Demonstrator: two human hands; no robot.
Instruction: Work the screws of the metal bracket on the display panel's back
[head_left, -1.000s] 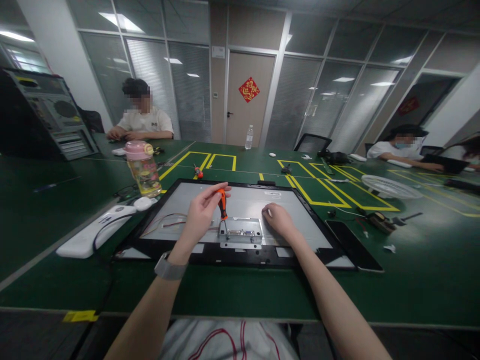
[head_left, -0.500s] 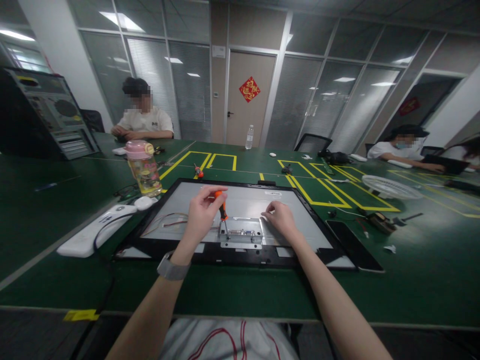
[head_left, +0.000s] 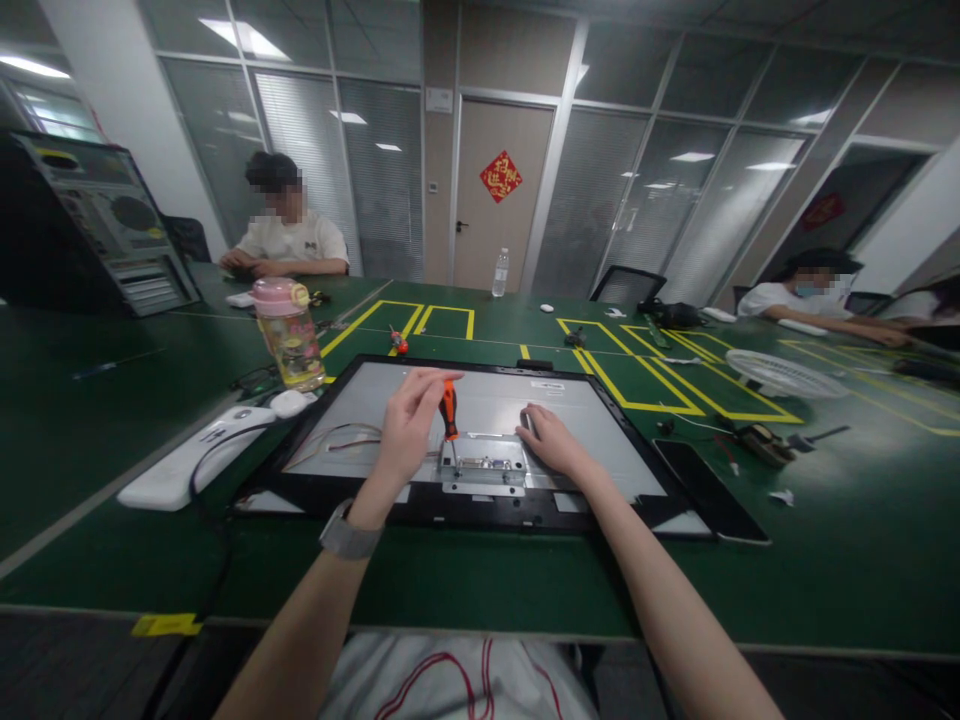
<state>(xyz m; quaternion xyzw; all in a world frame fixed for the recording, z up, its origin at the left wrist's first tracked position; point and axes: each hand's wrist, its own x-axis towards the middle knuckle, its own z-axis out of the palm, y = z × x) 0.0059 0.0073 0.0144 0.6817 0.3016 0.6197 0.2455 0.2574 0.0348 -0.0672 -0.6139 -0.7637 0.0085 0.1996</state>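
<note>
An orange-and-black screwdriver (head_left: 450, 408) stands nearly upright, its shaft reaching down to the left end of a metal bracket with a circuit board (head_left: 484, 465). My left hand (head_left: 409, 425) is closed at the handle's upper part, with the index finger across its top. The tip's contact point is too small to make out. Right of the bracket, my right hand (head_left: 551, 440) rests on the display panel (head_left: 487, 390), fingers apart and nothing visible in them. The panel lies flat in its black frame, with thin wires (head_left: 341, 445) left of the bracket.
A white power strip (head_left: 199, 460) and a pink-lidded bottle (head_left: 285, 330) stand left of the panel. A black phone (head_left: 709, 490) lies along its right edge. Farther off are a white fan grille (head_left: 784, 375), a water bottle (head_left: 500, 272) and a computer case (head_left: 97, 225). Co-workers sit across the table.
My left hand has shifted slightly right and its thumb has moved off the front of the screwdriver handle. My right hand has lowered and flattened onto the panel, its pinched fingers now apart.
</note>
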